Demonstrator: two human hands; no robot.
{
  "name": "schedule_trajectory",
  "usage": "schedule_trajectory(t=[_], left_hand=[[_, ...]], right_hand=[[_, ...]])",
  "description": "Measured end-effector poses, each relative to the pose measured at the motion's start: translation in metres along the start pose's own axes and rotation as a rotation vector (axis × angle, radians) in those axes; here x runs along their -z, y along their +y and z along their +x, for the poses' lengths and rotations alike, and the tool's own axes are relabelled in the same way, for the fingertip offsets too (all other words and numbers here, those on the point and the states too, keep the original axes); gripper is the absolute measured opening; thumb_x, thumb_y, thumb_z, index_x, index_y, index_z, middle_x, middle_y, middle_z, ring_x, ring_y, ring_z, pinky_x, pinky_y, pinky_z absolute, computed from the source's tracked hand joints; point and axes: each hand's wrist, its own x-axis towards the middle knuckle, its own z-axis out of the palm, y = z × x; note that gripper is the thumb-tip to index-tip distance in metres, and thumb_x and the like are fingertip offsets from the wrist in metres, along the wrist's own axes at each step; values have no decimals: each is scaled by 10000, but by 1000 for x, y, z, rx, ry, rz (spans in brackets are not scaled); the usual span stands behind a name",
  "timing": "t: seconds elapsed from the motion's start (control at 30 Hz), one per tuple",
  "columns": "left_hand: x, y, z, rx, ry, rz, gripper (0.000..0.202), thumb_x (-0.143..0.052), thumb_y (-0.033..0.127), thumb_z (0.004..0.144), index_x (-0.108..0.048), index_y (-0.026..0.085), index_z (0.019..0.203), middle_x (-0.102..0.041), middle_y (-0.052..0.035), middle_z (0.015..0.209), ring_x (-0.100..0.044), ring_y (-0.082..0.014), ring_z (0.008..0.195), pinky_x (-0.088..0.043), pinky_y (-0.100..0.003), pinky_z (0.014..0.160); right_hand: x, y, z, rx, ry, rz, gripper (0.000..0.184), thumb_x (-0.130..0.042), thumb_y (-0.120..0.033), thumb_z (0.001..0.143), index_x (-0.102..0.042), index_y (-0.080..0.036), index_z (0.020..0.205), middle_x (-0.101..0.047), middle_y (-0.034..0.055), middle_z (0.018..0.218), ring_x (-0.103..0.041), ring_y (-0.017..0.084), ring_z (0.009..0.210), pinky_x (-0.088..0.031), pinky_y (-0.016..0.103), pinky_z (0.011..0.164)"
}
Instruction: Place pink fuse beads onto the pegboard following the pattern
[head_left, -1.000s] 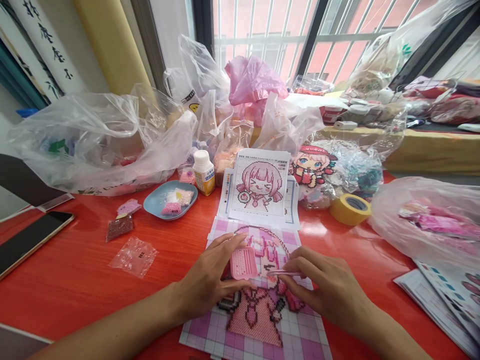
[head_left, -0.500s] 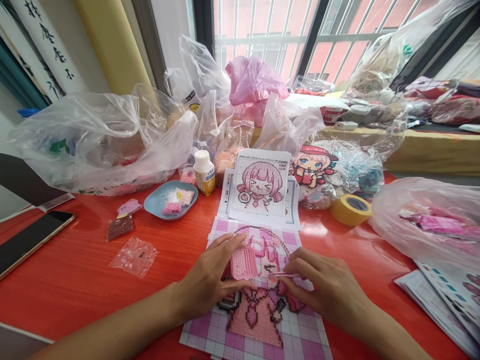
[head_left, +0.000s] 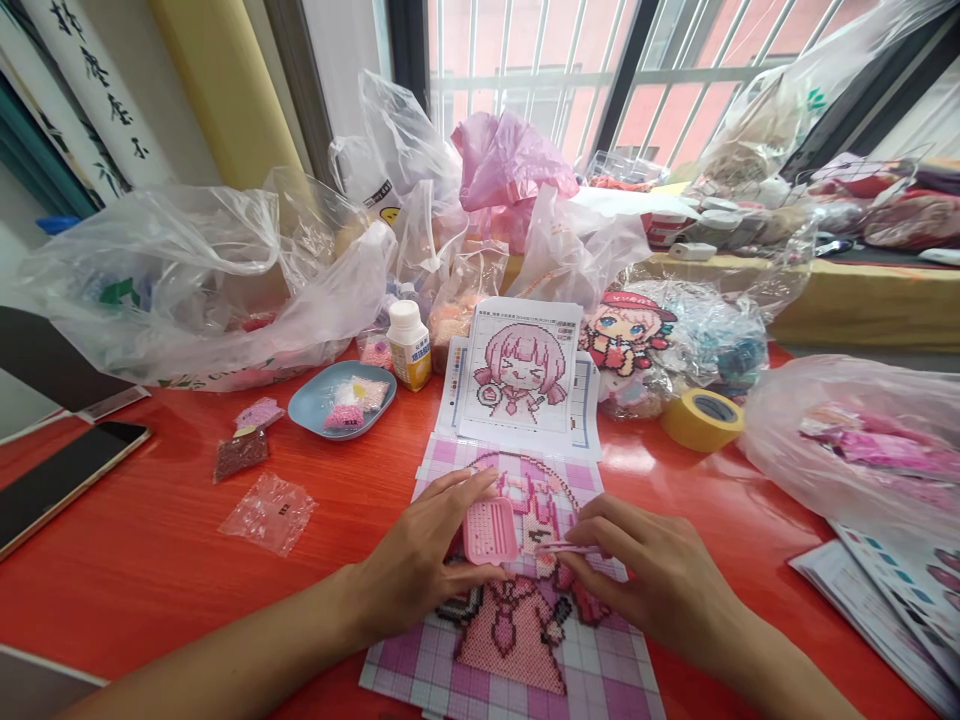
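Observation:
My left hand (head_left: 420, 555) is closed on a small pink bead tray (head_left: 490, 530), held between thumb and fingers over a pink checked pegboard (head_left: 600, 670). The board carries a partly made pink bead figure (head_left: 514, 620). My right hand (head_left: 652, 575) pinches pink tweezers (head_left: 562, 547), their tip pointing left just beside the tray, low over the beads. A printed pattern sheet (head_left: 521, 375) of the same pink-haired figure lies just beyond the board.
On the red table (head_left: 150, 560): a blue dish (head_left: 341, 400) with bead packets, a white-capped bottle (head_left: 407, 345), small bead bags (head_left: 266, 512), a phone (head_left: 56, 480) at left, a yellow tape roll (head_left: 701, 418), a finished bead figure (head_left: 622, 330), plastic bags (head_left: 202, 280) behind, booklets (head_left: 885, 600) at right.
The pink tray in my left hand has edged slightly to the right. My right hand and the tweezers have stayed almost where they were.

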Motion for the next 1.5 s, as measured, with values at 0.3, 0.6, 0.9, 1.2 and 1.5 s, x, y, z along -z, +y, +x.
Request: schedule_trajectory(t=[0.3, 0.6, 0.9, 1.2, 1.5], left_hand=[[-1, -1, -2, -9, -36, -9, 742, -603, 465, 832, -266, 195, 1436, -635, -163, 1228, -555, -306, 1226, -497, -471, 998], [-1, -2, -3, -29, -45, -14, 745, -616, 493, 802, -303, 191, 1407, -622, -168, 1243, -549, -313, 1233, -487, -469, 1007], [0, 0, -2, -29, -49, -19, 744, -633, 483, 790, -320, 192, 1398, -617, -168, 1258, -547, -309, 1235, -487, -460, 1007], [-1, 0, -2, -22, -46, -22, 767, -650, 476, 783, -310, 198, 1411, -621, -160, 1260, -541, -303, 1242, -492, -459, 1006], [-1, 0, -3, -13, -43, 2, 696, -621, 448, 824, -330, 182, 1397, -626, -162, 1239, -550, -303, 1231, -492, -470, 1002]], right_hand=[[-7, -14, 1, 9, -8, 159, 127, -487, -181, 921, -558, -185, 1026, -592, 35, 855, -580, 91, 689, -481, 204, 567], [-10, -17, 0, 15, -25, 193, 170, -455, -159, 929, -558, -173, 1064, -596, 51, 902, -586, 103, 743, -496, 212, 599], [-12, -19, 0, 32, -28, 174, 165, -449, -156, 938, -540, -176, 1073, -595, 54, 905, -585, 113, 749, -488, 225, 592], [-8, -16, 0, 29, 11, 173, 153, -463, -140, 930, -535, -172, 1061, -585, 50, 895, -572, 102, 743, -482, 212, 592], [-1, -12, 5, 13, 78, 132, 60, -540, -166, 899, -539, -183, 956, -583, 17, 803, -555, 88, 665, -437, 202, 528]])
